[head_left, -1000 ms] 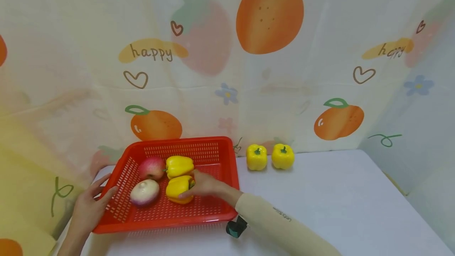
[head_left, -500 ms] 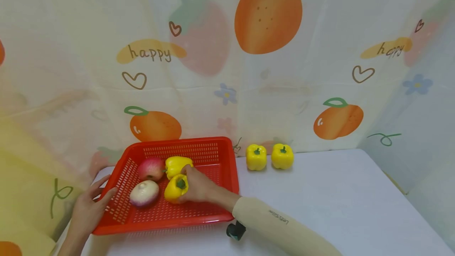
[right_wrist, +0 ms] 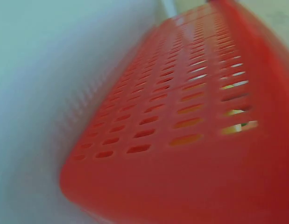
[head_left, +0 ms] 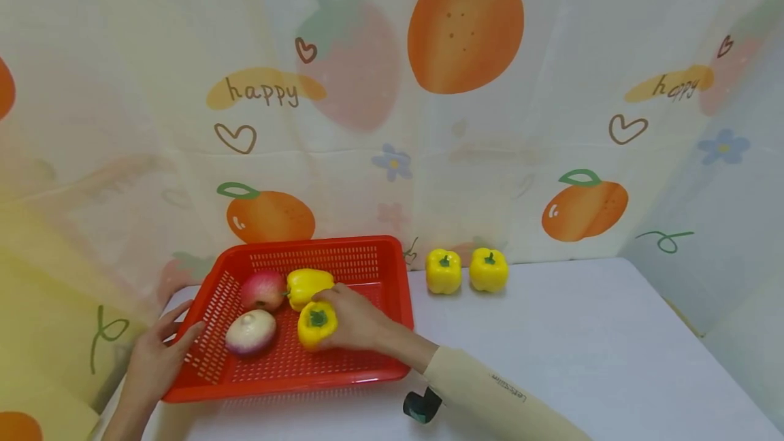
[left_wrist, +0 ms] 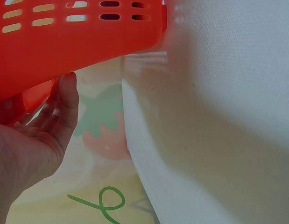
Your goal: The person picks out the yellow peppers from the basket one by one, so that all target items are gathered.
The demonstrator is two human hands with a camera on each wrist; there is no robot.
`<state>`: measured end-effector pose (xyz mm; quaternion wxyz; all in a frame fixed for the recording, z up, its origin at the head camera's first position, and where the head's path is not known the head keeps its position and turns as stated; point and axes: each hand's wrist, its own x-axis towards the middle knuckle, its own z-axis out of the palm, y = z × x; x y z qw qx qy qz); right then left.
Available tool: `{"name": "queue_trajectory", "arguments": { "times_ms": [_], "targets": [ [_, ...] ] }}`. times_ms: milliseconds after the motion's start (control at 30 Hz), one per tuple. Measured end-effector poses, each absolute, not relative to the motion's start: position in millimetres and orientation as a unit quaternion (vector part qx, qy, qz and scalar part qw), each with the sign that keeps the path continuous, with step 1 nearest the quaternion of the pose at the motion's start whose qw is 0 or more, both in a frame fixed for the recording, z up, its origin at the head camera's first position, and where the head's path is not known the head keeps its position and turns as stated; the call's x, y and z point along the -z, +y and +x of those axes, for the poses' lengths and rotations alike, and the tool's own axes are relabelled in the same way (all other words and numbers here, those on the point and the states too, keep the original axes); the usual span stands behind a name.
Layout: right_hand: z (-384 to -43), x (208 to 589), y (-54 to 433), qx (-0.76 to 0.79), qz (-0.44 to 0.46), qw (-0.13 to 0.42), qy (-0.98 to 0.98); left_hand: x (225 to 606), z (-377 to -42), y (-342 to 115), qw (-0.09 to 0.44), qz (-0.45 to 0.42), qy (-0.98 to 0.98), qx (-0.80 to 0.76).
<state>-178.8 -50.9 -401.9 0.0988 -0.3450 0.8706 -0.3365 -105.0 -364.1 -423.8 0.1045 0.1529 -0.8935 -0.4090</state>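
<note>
Right hand [head_left: 355,322] curls round a yellow pepper [head_left: 316,327] inside the red basket [head_left: 294,384]
Left hand [head_left: 154,361] grips its rim; a second pepper [head_left: 308,287] lies behind, a pink-red fruit [head_left: 263,289] and purple-white bulb [head_left: 251,333] to the left, the basket's right wall [head_left: 397,284] between them and two peppers [head_left: 444,272] on the table [head_left: 551,332]

I count four yellow peppers [head_left: 488,271], one pinkish-red fruit [head_left: 263,289], one white-and-purple bulb [head_left: 250,333], one red basket [head_left: 397,284] and two hands [head_left: 156,356], plus two blue flowers [head_left: 392,162] and two "happy" words [head_left: 263,92] printed on the cloth [head_left: 490,186].
</note>
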Motion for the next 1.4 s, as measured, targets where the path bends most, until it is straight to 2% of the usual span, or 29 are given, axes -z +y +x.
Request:
{"name": "queue_trajectory", "arguments": {
  "times_ms": [167, 433, 1000, 1400],
  "targets": [
    [-173.6, 387.2, -36.9, 0.341, -0.329, 0.100, 0.875, 424.3, -105.0, -363.9, 0.116, 0.139, -0.893, 0.412],
    [-173.1, 364.0, -2.8, 0.360, -0.322, 0.077, 0.872, 423.0, -105.3, -364.5, 0.105, 0.155, -0.893, 0.410],
    [-202.5, 339.0, 97.1, 0.420, -0.289, 0.008, 0.860, 422.4, -104.2, -364.9, 0.094, 0.165, -0.891, 0.413],
    [-226.3, 328.5, 152.1, 0.423, -0.261, 0.030, 0.867, 421.6, -103.5, -363.3, 0.102, 0.154, -0.888, 0.420]
  ]
}}
